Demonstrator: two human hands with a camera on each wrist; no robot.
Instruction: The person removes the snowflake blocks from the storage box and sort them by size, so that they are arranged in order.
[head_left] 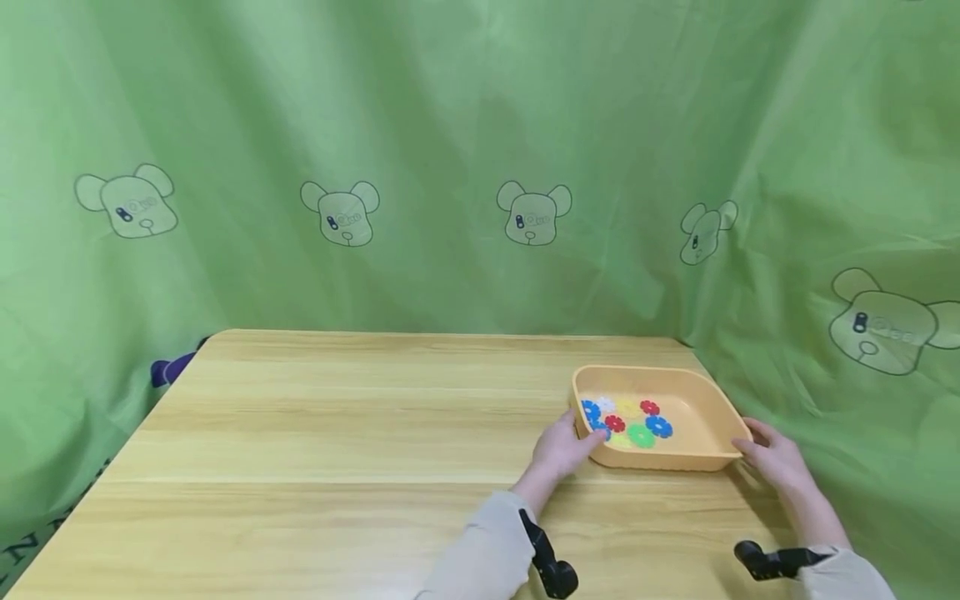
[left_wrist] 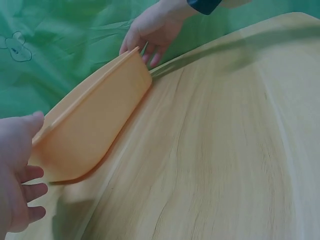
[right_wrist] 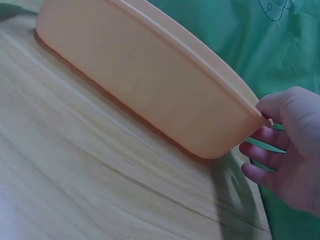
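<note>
A shallow orange plastic tray [head_left: 667, 460] is on the right part of the table. Colourful snowflake-shaped plastic pieces [head_left: 642, 436], in blue, red, green, yellow and white, lie mostly in its left half. My left hand [head_left: 561, 450] holds the tray's left end, thumb over the rim. At the near right corner, my right hand [head_left: 780, 458] pinches the rim. In the right wrist view, the right thumb lies on top of the tray's rim [right_wrist: 200, 62] and the other fingers curl beneath it. Both wrist views show only the tray's outer wall [left_wrist: 95, 120], so its contents are hidden there.
The wooden table [head_left: 337, 433] extends far to the left of the tray. A green curtain [head_left: 435, 125] with bear-head prints hangs behind it and along the right side, close to the right hand. Something purple [head_left: 171, 369] shows past the table's left edge.
</note>
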